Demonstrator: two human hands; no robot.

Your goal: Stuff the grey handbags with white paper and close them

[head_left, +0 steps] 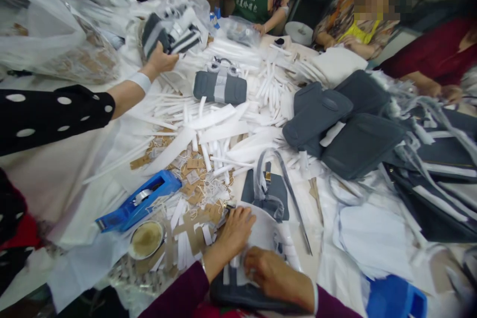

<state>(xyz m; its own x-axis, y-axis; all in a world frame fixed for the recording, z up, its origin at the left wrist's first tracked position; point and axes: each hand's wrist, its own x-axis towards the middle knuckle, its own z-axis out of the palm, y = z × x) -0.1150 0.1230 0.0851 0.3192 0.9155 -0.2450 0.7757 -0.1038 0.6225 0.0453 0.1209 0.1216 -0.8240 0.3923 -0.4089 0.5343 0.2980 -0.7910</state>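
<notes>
A dark grey handbag (238, 292) lies in front of me, partly covered by a white sheet of wrapping (261, 221). My left hand (235, 231) rests on the sheet's left side, fingers stretched out and pressing down. Just right of it, my right hand (274, 276) is closed, its fingers curled against the wrapping over the bag; what they pinch is hidden. Beyond the sheet, a dark grey panel (249, 186) carries a wrapped handle (258, 179) and a gold clasp (268, 175). A dark strap (294, 194) trails to the right.
To the left are a blue tape dispenser (139, 201), a roll of tape (146, 239) and brown tags (196, 164). White strips (223, 129) cover the middle. Dark bags (365, 144) pile up at right. A co-worker's hand (160, 62) reaches in from the left; other people work across the table.
</notes>
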